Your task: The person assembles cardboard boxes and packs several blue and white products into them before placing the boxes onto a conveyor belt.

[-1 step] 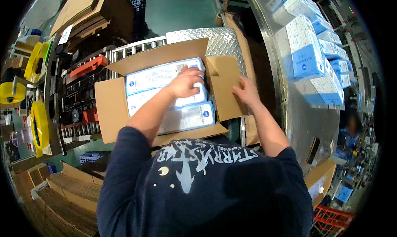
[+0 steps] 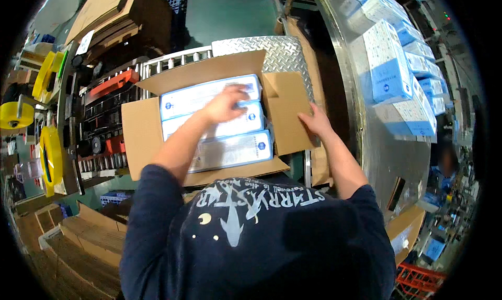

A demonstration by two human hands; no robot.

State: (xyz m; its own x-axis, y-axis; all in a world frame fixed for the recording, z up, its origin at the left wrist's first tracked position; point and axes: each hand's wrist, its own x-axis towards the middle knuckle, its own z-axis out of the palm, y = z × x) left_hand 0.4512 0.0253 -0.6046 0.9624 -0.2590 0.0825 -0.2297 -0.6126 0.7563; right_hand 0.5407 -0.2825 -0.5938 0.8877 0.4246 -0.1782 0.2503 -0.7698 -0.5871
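An open cardboard carton (image 2: 217, 64) lies in front of me with its flaps folded out. Inside are three blue-and-white boxes: a far box (image 2: 183, 98), a middle box (image 2: 180, 123) and a near box (image 2: 235, 149), side by side. My left hand (image 2: 226, 105) is over the far and middle boxes, fingers slightly blurred, apart and loosely bent, with nothing in them. At the carton's right side, my right hand (image 2: 318, 123) has its thumb on top of the right flap (image 2: 286, 111) at the outer edge; its other fingers are partly hidden.
More blue-and-white boxes (image 2: 389, 64) stand on a metal table (image 2: 374, 143) at right. A diamond-plate metal sheet (image 2: 261, 46) and rollers (image 2: 178, 62) lie beyond the carton. Yellow tape rolls (image 2: 49, 161) hang on equipment at left. Flat cardboard (image 2: 89, 237) is stacked at lower left.
My left hand has shifted a little left over the boxes, its fingers more bent. The right hand has come onto the outer edge of the right flap.
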